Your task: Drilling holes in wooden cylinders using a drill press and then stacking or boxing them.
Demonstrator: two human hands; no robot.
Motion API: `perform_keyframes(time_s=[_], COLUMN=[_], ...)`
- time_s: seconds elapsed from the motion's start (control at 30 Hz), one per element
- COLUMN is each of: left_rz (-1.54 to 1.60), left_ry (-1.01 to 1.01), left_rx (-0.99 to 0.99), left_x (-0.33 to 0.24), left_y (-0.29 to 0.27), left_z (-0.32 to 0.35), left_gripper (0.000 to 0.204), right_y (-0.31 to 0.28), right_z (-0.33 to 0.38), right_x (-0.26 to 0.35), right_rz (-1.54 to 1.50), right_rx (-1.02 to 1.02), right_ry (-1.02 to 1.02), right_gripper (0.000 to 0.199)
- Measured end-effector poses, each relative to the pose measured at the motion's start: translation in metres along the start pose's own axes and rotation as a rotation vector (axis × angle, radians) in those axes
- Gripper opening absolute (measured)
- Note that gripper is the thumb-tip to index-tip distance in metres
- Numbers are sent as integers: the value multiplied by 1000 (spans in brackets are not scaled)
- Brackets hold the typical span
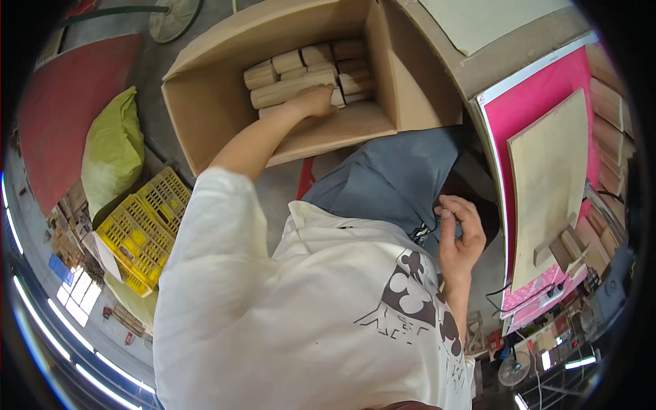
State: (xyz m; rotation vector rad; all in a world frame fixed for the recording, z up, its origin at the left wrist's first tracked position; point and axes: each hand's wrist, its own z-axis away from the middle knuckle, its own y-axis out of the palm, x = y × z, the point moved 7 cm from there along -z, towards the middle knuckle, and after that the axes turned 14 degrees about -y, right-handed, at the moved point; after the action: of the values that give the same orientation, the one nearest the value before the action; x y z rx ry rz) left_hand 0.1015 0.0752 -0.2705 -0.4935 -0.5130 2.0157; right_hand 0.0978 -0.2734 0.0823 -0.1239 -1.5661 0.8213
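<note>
A deep brown cardboard box (198, 126) stands open in front of me, holding several pale wooden bundles (280, 92) laid in rows. My left arm reaches over its near wall. Inside, my left hand (316, 102) is closed at the right end of a long bundle in the nearer rows; its fingertips are partly hidden. My right hand (461, 231) hangs beside my right thigh, the fingers loosely bent and apart from the thumb, with nothing seen in it.
A yellow plastic crate (140, 229) and a yellow-green sack (113, 147) stand to the left. On the right is a pink-topped workbench (502, 113) bearing a plywood board (550, 184) and small wooden pieces (568, 247). A round fan base (175, 17) sits beyond the box.
</note>
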Motion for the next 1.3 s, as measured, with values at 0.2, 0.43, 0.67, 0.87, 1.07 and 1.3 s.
perform_keyframes(time_s=[0.2, 0.43, 0.67, 0.87, 1.07, 1.3], left_rz=[-244, -373, 438, 694, 745, 942], left_ry=[-38, -40, 316, 479, 530, 520], left_rx=[-74, 17, -203, -425, -525, -364], left_x=[-64, -72, -22, 1, -8, -12], left_y=[24, 37, -57, -110, -123, -122], left_z=[-112, -123, -8, 102, 139, 149], left_gripper=[59, 64, 96, 100, 107, 102], right_y=[-3, -7, 17, 46, 55, 55], right_z=[4, -3, -32, -51, -46, -39], right_x=[1, -4, 6, 30, 46, 53], right_rz=[69, 122, -6, -49, -51, -16], right_rx=[-2, 38, 19, 68, 72, 42], right_ry=[120, 172, 42, -122, -193, -204], right_gripper=[15, 18, 18, 19, 19, 19])
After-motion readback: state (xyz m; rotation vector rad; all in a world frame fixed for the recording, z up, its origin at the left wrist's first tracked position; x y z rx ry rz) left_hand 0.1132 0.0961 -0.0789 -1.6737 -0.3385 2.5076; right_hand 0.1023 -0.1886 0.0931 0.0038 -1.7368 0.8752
